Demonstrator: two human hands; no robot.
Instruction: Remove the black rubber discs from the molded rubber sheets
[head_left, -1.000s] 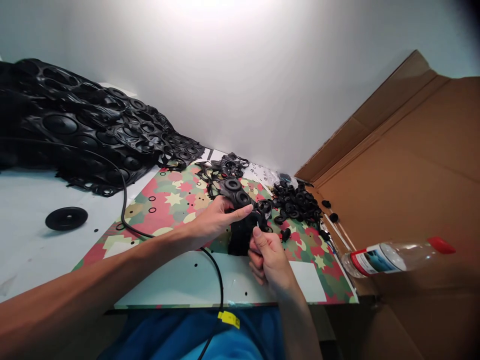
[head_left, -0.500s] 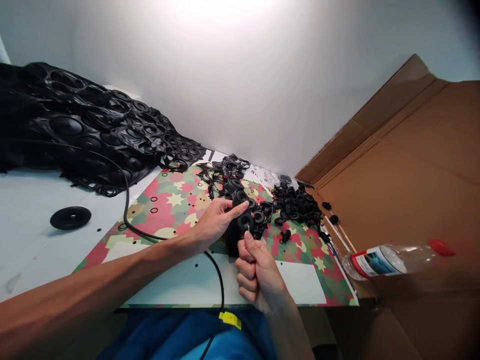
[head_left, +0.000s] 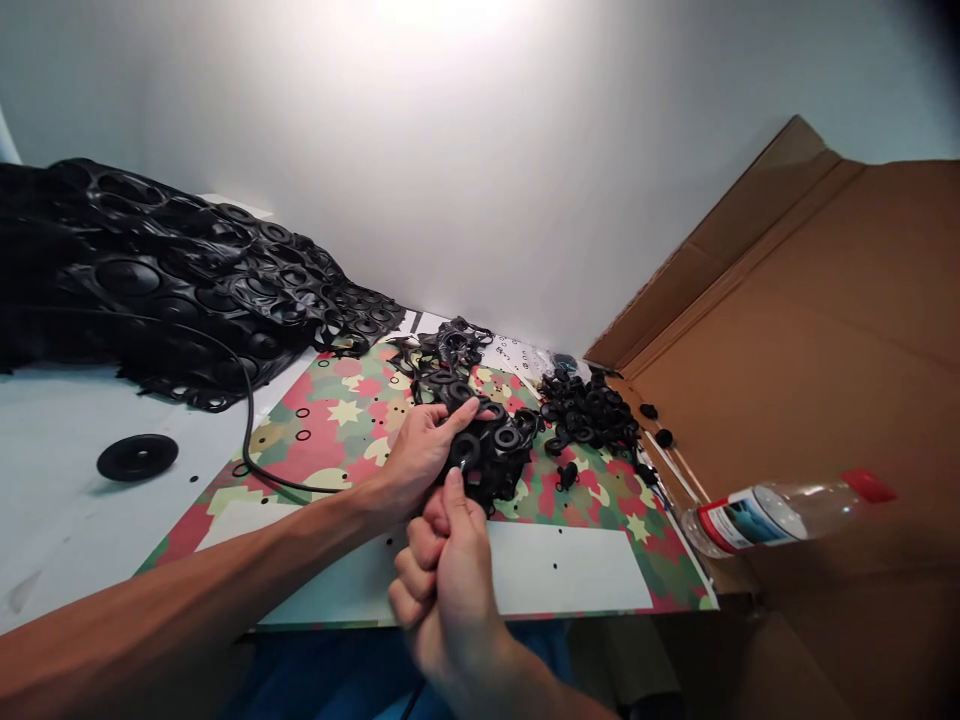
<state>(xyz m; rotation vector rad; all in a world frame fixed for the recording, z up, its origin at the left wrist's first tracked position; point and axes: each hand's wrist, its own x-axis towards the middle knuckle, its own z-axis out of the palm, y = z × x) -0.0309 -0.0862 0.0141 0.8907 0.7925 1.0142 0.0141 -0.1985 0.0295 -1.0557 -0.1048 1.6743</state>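
My left hand (head_left: 421, 448) grips the edge of a black rubber sheet (head_left: 510, 462) studded with round rings, thumb laid over the top. Just in front of it, my right hand (head_left: 448, 570) is closed in a fist, thumb pressed on the index finger. A small bright tip shows above that thumb, against a black rubber ring (head_left: 465, 452) of the sheet; what the fist holds is mostly hidden. To the right lies a heap of loose black rubber rings (head_left: 592, 410), with one small black piece (head_left: 568, 476) apart from it.
A large pile of black moulded rubber sheets (head_left: 202, 280) covers the back left. Nearer are a black disc (head_left: 138, 457) and a black cable (head_left: 249, 430). On the right, a clear bottle with a red cap (head_left: 787, 515) lies by a cardboard wall (head_left: 810, 330).
My right hand has moved left and rolled over, still closed, with its tip at a ring. The ringed sheet has shifted slightly left and turned, while my left hand keeps its grip.
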